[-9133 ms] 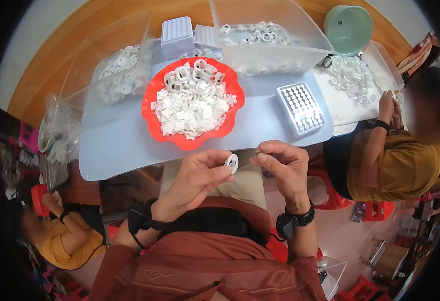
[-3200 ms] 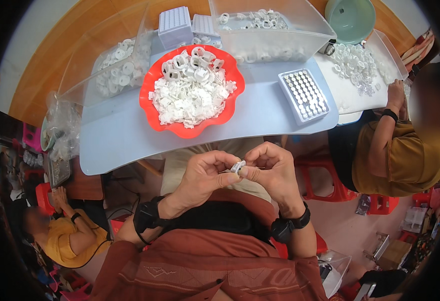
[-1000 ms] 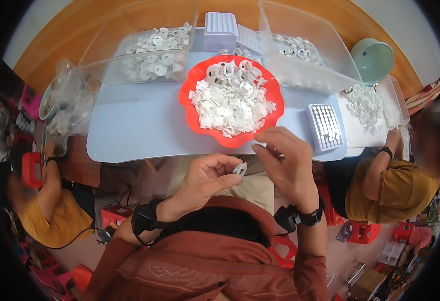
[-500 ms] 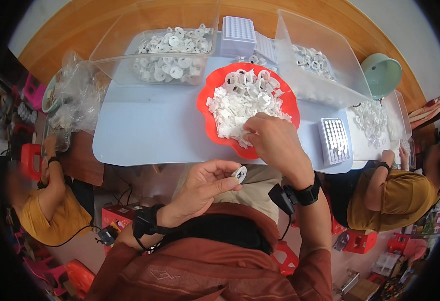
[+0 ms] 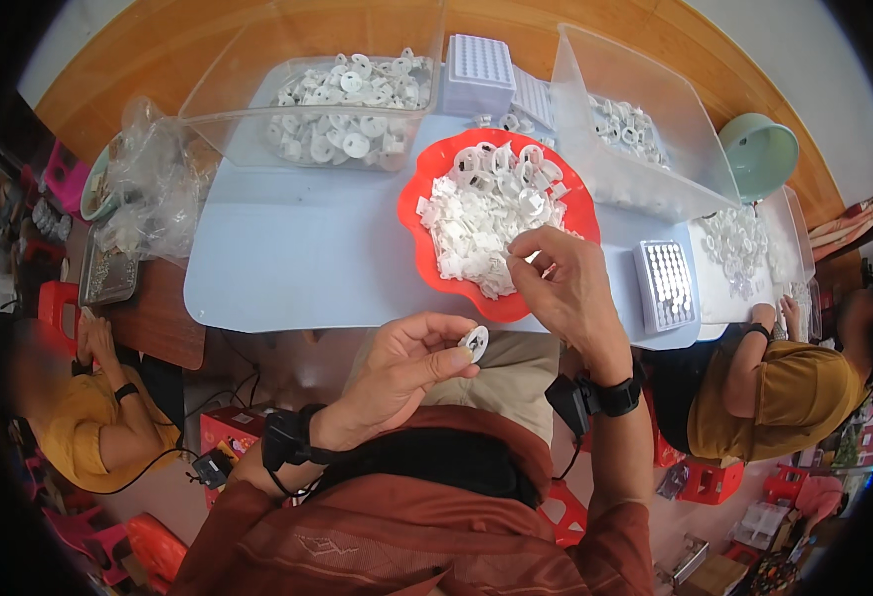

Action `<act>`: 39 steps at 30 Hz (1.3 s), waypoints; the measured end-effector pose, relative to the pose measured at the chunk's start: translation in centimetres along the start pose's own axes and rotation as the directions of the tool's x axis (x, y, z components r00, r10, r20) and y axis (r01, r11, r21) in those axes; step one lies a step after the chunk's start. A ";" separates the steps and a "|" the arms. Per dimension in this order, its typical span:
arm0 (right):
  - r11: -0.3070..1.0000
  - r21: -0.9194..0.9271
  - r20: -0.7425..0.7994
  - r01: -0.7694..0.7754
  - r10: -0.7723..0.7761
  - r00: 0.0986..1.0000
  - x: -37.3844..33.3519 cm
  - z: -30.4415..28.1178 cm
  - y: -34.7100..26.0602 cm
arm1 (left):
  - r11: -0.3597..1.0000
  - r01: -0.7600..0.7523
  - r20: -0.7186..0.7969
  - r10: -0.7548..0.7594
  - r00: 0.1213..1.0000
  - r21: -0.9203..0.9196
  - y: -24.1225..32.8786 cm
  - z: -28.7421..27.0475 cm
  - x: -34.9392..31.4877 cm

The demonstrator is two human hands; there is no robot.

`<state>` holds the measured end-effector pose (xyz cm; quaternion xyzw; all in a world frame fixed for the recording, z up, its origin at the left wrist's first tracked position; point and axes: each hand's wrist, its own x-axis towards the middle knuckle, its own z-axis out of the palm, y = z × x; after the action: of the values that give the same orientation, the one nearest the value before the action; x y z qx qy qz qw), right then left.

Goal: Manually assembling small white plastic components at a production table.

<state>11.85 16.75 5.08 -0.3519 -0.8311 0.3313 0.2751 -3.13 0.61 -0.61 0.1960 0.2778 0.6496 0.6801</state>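
Note:
My left hand (image 5: 411,358) pinches a small round white plastic part (image 5: 474,344) with a dark spot at its centre, just off the table's front edge. Over the near right side of a red scalloped bowl (image 5: 418,253), my right hand (image 5: 570,288) has its thumb and fingers drawn together. Whatever lies between those fingertips is too small or hidden to make out. Small white plastic pieces (image 5: 471,233) are heaped in the bowl's near part. White ring-shaped parts (image 5: 501,164) lie along its far side.
A clear bin (image 5: 257,124) of white discs stands far left, another clear bin (image 5: 645,184) far right. Small round pieces fill a tray (image 5: 666,288) on the right. Purple-white racks (image 5: 479,74) stand behind the bowl. Co-workers (image 5: 98,427) (image 5: 784,397) sit on both sides.
My right hand has drawn back slightly from the heap, toward the right and nearer me. The bowl has shifted a little to the right. My left hand still holds the round part.

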 end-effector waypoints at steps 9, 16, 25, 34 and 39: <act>0.994 0.086 -0.002 -0.061 0.061 0.998 -0.6 0.1 0.2 | 1.000 0.022 -0.002 -0.022 1.000 -0.003 0.2 0.3 -0.3; 0.997 0.068 -0.009 0.021 -0.021 1.000 -0.7 -0.1 0.5 | 1.000 0.012 0.014 -0.013 1.000 0.011 0.3 0.5 -0.4; 0.988 0.130 -0.034 0.088 -0.085 0.996 -1.0 -0.5 0.3 | 1.000 0.012 0.027 -0.012 1.000 0.007 0.4 0.5 -0.4; 0.984 0.176 -0.046 0.013 -0.005 0.999 -1.1 -0.2 0.2 | 0.999 -0.033 -0.022 0.033 0.999 0.001 0.8 0.4 -0.5; 0.971 0.223 -0.042 -0.090 0.102 0.994 -1.1 0.1 1.0 | 1.000 -0.027 -0.036 0.028 0.999 0.008 0.7 0.0 -0.5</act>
<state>12.87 16.37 4.06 -0.3679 -0.7635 0.4249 0.3181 -3.67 0.21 -0.11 0.1905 0.2897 0.6612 0.6652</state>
